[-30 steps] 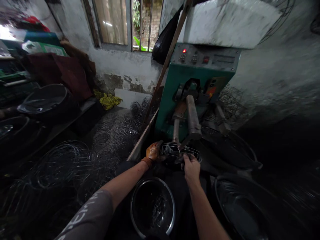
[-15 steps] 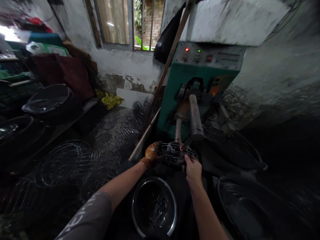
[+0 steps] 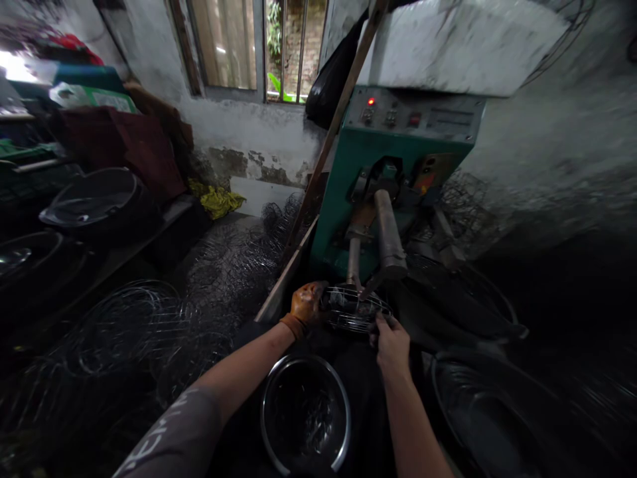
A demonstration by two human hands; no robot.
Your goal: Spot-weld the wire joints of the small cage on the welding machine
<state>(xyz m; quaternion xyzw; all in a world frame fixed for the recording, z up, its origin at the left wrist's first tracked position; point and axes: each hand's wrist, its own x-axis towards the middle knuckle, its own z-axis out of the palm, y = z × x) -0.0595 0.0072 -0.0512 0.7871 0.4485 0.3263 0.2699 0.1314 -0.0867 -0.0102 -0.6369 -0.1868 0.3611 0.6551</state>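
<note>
A round wire basket [image 3: 348, 320] of thin metal rods is between my hands, under the electrode arms of a green spot welder [image 3: 331, 219]. My left hand [image 3: 307, 304], in an orange-brown glove, is closed on its left side. With thumb and fingers pinched, my right hand [image 3: 391, 335] grips the right rim; the fingertips look dark. The thick upper electrode arm [image 3: 391, 232] slants down above the basket, and the thinner lower arm [image 3: 353, 259] reaches into it. Where the tips meet the wire is too dark to tell. Below stands a bowl [image 3: 343, 405] with small metal pieces inside.
Piles of wire frames [image 3: 134, 325] cover the floor at left. Black tubs [image 3: 99, 199] stand behind them, near a yellow cloth [image 3: 219, 200]. A wooden pole [image 3: 333, 133] leans by the welder. At lower right is a dark round container [image 3: 488, 425].
The red-hot glow at the electrode tip has gone, and the green panel light is off. My right hand has shifted slightly right and down; the basket and left hand have moved slightly right.
</note>
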